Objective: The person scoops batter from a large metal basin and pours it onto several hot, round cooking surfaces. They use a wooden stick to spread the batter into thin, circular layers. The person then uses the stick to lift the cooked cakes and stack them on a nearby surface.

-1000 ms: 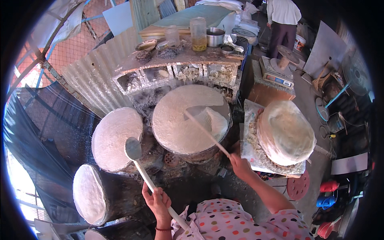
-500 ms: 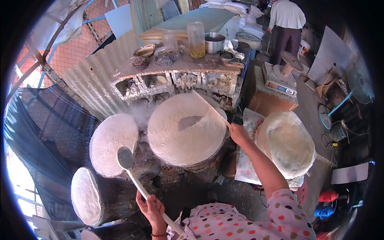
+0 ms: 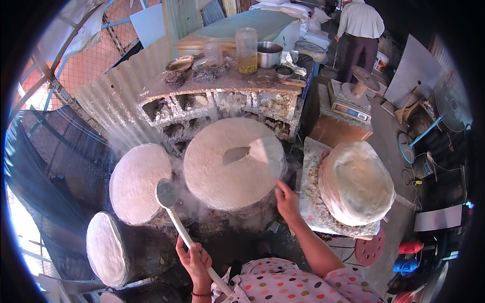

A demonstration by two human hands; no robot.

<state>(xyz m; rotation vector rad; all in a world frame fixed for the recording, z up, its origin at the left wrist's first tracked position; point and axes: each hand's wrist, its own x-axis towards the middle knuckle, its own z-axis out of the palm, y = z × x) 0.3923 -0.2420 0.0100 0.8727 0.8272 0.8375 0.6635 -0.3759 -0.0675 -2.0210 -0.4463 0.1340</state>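
My left hand (image 3: 194, 260) grips the long pale handle of a ladle, whose round metal head (image 3: 165, 192) is over the edge of the left round griddle (image 3: 136, 182), coated pale. My right hand (image 3: 287, 202) is closed on a thin wooden stick (image 3: 273, 166), blurred by motion, at the right edge of the middle griddle (image 3: 217, 182). Its thin pale sheet has a dark gap and a lifted flap (image 3: 259, 150) near the stick's tip. To my right lies a thick stack of round pale sheets (image 3: 358, 177) on a board. Steam rises between the griddles.
A third griddle (image 3: 103, 247) sits lower left. Behind are a block counter (image 3: 217, 98) with jars and a pot, a scale (image 3: 348, 106), and a person (image 3: 358, 35) standing turned away. A fan (image 3: 449, 103) and cables are at right, dark netting (image 3: 45, 177) at left.
The stick has swung from across the middle griddle to its right edge, with my right hand moving lower. The dark gap and flap have changed shape; more steam shows. The ladle shifted slightly.
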